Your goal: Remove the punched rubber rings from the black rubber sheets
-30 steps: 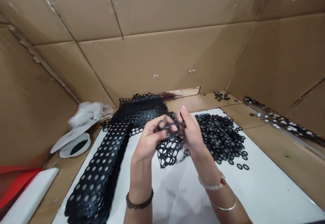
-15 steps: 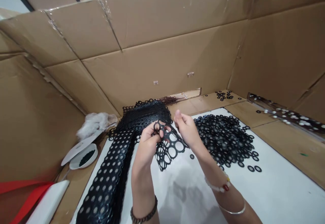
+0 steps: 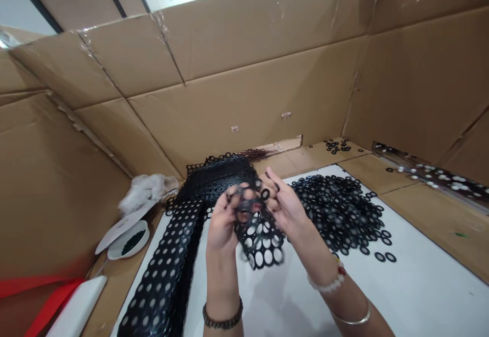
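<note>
My left hand [image 3: 222, 221] is closed on a black perforated sheet [image 3: 263, 244] that hangs down over the white table. The sheet's upper part is smeared by motion. Close by on the right is my right hand [image 3: 287, 205], its fingers partly curled, with dark ring pieces at the fingertips. A black ring [image 3: 265, 193] shows between the two hands, and I cannot tell whether it is held or loose. To the right of my right hand lies a large pile of black rings [image 3: 340, 215] on the white tabletop [image 3: 424, 281].
A long stack of perforated black strips [image 3: 153, 276] lies at left, with a heap of black sheets [image 3: 217, 176] behind. Farther left are a white bowl [image 3: 142, 245] with dark green contents and clear plastic film [image 3: 145, 192]. Cardboard walls [image 3: 267, 82] enclose the table.
The sheet has turned and hangs lower between my hands. My right hand's fingers have come away from their pinch, with rings now showing near them. The view has tilted slightly.
</note>
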